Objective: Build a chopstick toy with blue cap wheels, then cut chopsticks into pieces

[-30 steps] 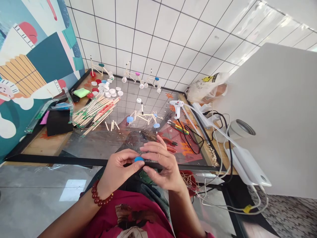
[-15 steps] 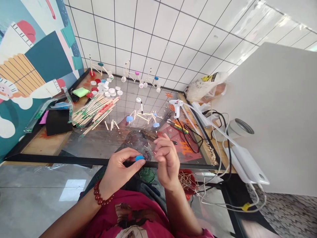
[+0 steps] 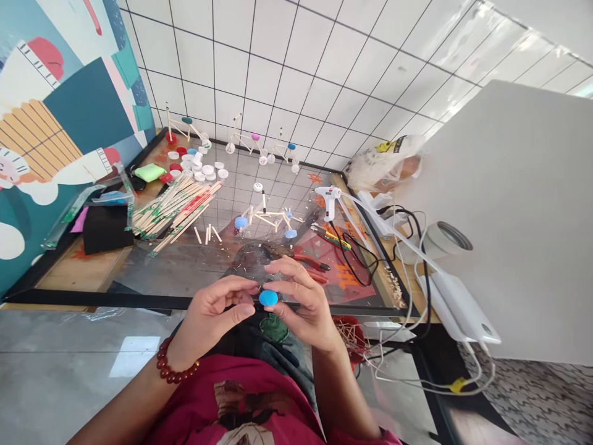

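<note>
A small smooth blue oval lump [image 3: 268, 298], which looks like modelling clay, sits between the thumb and fingers of my right hand [image 3: 306, 303] at the table's front edge. Just to its left, my left hand [image 3: 220, 312] is open, thumb and fingers apart, with nothing in it. Beyond the hands a bicycle-like model [image 3: 264, 217] of sticks with blue cap wheels stands on the glass table top. Dark-jawed pliers with red handles [image 3: 308, 261] lie partly behind my right hand.
Wooden sticks [image 3: 178, 207] and bottle caps [image 3: 199, 167] lie at the left. Several finished stick models, one with a pink seat [image 3: 255, 137], stand along the back. At right are a glue gun [image 3: 328, 201], a yellow cutter [image 3: 340, 240] and loose cables [image 3: 365, 272].
The blue lump has passed from my left hand to my right, which came in from the right. My left hand has let go and drawn slightly leftward.
</note>
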A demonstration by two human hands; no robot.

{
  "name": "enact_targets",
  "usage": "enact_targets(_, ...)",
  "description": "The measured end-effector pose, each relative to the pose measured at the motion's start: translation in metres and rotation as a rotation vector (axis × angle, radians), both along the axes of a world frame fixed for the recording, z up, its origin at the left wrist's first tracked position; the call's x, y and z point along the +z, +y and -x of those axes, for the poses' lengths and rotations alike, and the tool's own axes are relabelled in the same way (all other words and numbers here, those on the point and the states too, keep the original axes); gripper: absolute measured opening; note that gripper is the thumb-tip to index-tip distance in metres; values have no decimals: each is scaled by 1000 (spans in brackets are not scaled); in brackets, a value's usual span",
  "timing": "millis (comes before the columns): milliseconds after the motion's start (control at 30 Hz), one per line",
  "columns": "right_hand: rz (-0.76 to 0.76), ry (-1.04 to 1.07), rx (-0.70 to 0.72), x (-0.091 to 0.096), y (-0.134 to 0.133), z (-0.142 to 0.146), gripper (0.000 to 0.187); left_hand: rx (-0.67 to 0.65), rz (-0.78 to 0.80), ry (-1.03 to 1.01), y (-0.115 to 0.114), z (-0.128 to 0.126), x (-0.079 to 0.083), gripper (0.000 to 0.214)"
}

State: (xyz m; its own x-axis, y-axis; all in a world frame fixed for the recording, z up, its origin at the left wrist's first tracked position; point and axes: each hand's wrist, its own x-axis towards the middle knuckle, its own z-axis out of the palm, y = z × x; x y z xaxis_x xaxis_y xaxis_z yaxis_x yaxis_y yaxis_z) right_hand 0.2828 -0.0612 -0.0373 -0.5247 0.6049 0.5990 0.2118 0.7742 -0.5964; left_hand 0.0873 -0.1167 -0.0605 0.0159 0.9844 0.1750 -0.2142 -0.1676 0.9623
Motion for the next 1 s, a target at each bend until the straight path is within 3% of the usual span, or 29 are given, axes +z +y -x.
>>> enact_targets(267, -11, -19, 19, -1, 0, 4, 20, 184, -216, 281, -6, -3, 3, 21)
enact_targets(400, -20, -6, 12, -3, -1, 7, 20, 208, -255, 299, -3, -4, 4, 14)
enact_targets(567, -6, 0, -2, -2, 1, 6, 19, 242, -250, 256, -3, -1, -1, 25)
enact_targets(800, -21, 19, 21, -3, 2, 8, 20, 250, -309, 276, 1, -3, 6, 15)
enact_targets(1000, -24, 22, 13, -2, 2, 10, 20, 257, -314, 287, -1, -1, 0, 29)
